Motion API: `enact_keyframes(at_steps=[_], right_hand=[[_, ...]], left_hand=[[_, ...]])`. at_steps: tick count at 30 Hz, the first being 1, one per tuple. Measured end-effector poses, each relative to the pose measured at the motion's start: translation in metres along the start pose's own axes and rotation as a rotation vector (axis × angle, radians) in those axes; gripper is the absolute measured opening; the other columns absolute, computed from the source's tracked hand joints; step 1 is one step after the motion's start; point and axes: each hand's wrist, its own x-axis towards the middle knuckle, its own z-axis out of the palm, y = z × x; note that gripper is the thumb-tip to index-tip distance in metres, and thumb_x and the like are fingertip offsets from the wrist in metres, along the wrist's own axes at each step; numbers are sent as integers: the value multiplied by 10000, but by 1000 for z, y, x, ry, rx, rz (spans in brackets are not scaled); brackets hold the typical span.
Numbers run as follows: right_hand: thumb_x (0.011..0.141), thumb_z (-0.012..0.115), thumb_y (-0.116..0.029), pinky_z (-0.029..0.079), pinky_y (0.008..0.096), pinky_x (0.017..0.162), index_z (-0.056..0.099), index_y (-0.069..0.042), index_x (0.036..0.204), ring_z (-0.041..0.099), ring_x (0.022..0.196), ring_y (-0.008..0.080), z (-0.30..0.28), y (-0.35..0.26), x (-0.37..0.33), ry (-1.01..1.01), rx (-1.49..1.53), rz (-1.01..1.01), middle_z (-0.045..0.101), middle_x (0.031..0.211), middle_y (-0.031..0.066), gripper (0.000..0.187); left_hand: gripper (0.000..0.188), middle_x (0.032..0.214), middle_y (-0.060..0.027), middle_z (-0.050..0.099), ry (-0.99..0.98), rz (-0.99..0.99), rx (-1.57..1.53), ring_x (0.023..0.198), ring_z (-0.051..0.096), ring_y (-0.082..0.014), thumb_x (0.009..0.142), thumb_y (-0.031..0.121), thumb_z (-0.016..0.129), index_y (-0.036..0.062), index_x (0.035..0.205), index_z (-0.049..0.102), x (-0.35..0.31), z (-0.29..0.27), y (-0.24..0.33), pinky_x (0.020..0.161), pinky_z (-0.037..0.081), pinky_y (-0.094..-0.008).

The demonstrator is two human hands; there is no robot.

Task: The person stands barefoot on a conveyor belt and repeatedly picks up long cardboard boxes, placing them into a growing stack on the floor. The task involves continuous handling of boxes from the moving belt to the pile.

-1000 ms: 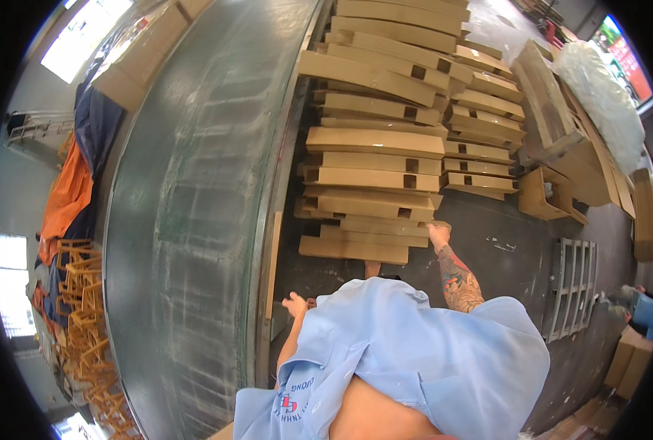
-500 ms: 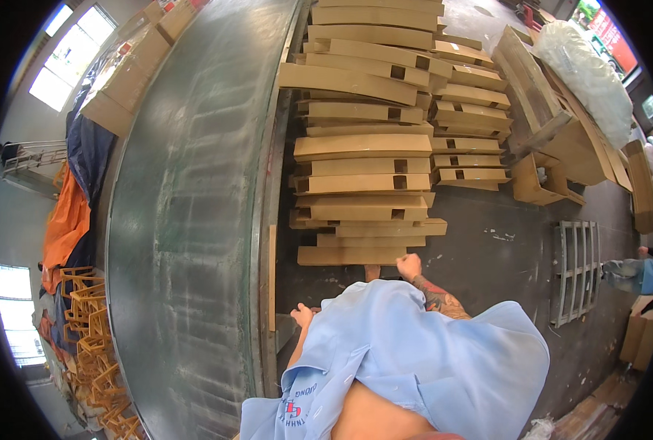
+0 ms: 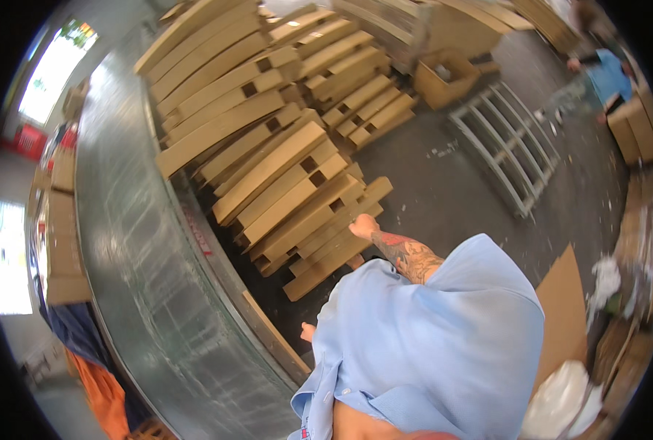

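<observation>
Long flat cardboard boxes [image 3: 326, 249], several with dark square openings, lie in an overlapping row on the floor ahead of me. My right hand [image 3: 363, 226] is curled closed beside the right ends of the nearest boxes, with nothing visible in it. I cannot tell whether it touches them. Lower left, my left hand [image 3: 308, 332] shows only in part past my blue shirt, near a thin wooden strip [image 3: 275, 330] along the conveyor's edge. Its fingers are too hidden to read.
A long green conveyor belt [image 3: 143, 242] runs along my left. To the right a grey metal frame [image 3: 506, 147] lies on the floor, with an open carton [image 3: 444, 77] beyond it. Another person [image 3: 605, 77] in blue is at the far right, by stacked cartons [image 3: 634, 128].
My view has swung to the right, so the boxes and conveyor now slant across it. My right hand stays closed near the nearest boxes; less of my left hand shows.
</observation>
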Motion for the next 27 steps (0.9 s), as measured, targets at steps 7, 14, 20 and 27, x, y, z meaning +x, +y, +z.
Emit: enact_keyframes(at_steps=[7,14,20,27], right_hand=[[824,635,-339,490,489,996,679,21,1157,611,1186,384,-4,39,-10,-97,9,33,647,1252,231,492],[830,628,-346,494,477,1001,680,-20,1188,597,1217,367,-14,68,-14,14,131,232,640,1281,210,486],[828,624,-349,494,475,1002,683,-6,1176,606,1197,385,5,85,-20,18,133,217,643,1259,235,492],[847,637,-360,474,476,1027,676,-13,1195,571,1248,373,9,99,-28,-23,96,257,617,1323,197,494]], left_hand=[[502,1108,-185,606,-188,55,79,818,671,-279,924,348,580,-20,1259,513,18,6,28,500,448,-370],[468,1098,-147,616,-313,55,133,836,663,-271,925,350,592,25,1256,533,4,8,87,533,438,-351],[466,1064,-118,617,-341,101,133,809,651,-256,923,353,609,58,1275,527,-20,19,105,577,438,-355],[428,1044,-184,645,-229,221,234,806,664,-297,881,271,647,-84,1116,606,-12,23,48,631,589,-389]])
